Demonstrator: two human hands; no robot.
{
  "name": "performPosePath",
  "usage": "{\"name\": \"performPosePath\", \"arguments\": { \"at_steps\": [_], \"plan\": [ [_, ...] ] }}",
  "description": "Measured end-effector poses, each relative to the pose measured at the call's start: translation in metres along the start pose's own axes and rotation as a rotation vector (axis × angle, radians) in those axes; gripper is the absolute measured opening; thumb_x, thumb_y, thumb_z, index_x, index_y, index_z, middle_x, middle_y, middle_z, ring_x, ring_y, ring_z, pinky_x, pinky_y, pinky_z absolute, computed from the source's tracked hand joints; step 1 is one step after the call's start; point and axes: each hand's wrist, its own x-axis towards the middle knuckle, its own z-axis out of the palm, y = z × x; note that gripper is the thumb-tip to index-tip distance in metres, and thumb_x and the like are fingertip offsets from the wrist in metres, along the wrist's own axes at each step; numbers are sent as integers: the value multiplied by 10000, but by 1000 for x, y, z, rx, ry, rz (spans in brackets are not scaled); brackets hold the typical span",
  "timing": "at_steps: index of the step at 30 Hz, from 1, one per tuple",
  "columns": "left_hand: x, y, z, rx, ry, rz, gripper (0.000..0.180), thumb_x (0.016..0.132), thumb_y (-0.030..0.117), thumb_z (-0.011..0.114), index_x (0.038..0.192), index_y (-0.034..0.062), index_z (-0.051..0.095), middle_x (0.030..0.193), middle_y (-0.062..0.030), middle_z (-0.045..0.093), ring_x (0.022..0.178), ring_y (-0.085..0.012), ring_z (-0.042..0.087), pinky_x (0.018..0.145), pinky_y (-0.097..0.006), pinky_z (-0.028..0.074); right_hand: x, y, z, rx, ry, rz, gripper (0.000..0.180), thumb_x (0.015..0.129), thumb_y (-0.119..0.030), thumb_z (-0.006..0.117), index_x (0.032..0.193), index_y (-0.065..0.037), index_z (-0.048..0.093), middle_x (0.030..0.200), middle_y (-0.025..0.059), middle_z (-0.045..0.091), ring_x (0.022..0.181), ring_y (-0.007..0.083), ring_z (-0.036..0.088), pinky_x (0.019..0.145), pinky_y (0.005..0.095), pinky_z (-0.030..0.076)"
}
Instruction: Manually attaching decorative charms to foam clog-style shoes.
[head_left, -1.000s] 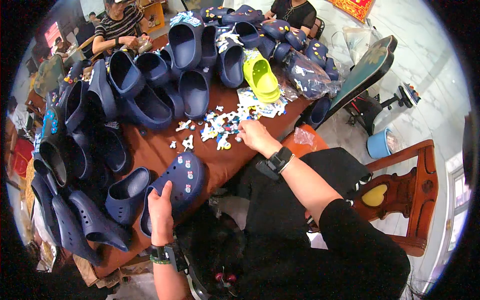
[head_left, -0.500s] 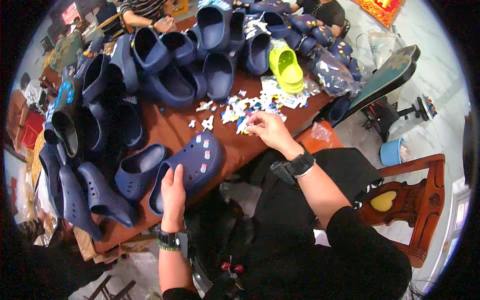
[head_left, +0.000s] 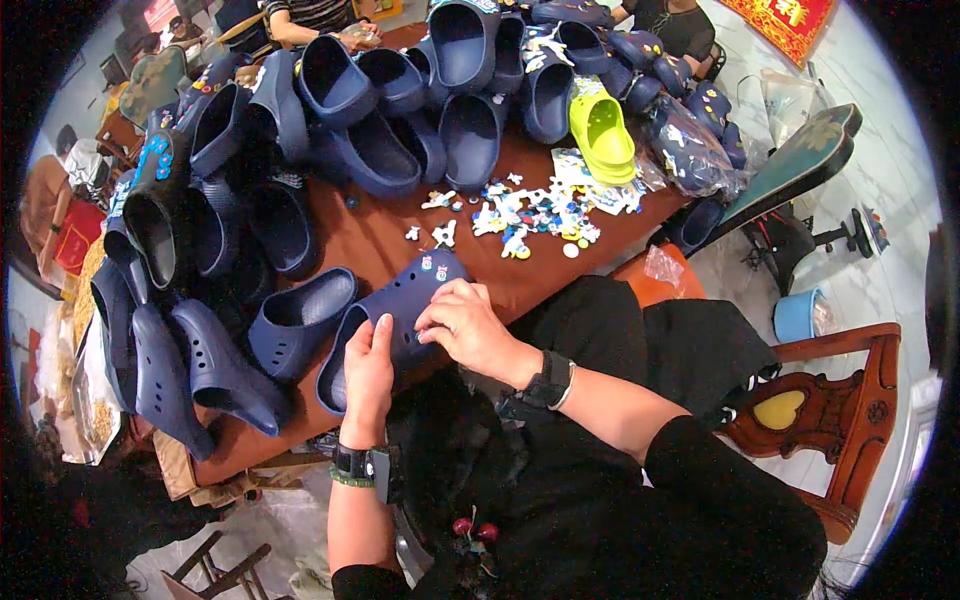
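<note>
L hand (head_left: 368,368) is gripping a navy clog (head_left: 396,308), R hand (head_left: 465,325) is bending over its top, can't tell if pinching anything, w/ loose shoe charms (head_left: 540,215) lying nr on the desk (head_left: 385,230).

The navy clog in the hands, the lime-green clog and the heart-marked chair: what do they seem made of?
Navy clog: probably moulded foam or soft plastic, matte, judging by its thick, seamless-looking, holed upper. Lime-green clog: likely similar, with a smooth, bright surface. Chair: apparently varnished wood, from its reddish-brown tone and glossy highlights.
</note>
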Motion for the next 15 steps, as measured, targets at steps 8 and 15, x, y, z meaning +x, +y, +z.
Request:
{"name": "performPosePath", "arguments": {
  "at_steps": [8,15],
  "plan": [
    [-3,10,3,94,-14,32,265,999,227,510,1078,6,634,991,-28,664,844,-89,573,782,-252,457,11,-11,-1,-100,-10,92,128,682,-123,746,756,-116,642,1125,54,548,1146,286,428,900,455,316],
    [-4,10,8,181,47,100,230,991,189,528,964,-19,623,859,14,623,747,-45,501,683,-227,430,26,-15,5,-305,-87,57,324,641,-48,697,954,-7,625,1246,176,494,1177,361,421,886,501,358]
  ]
}}
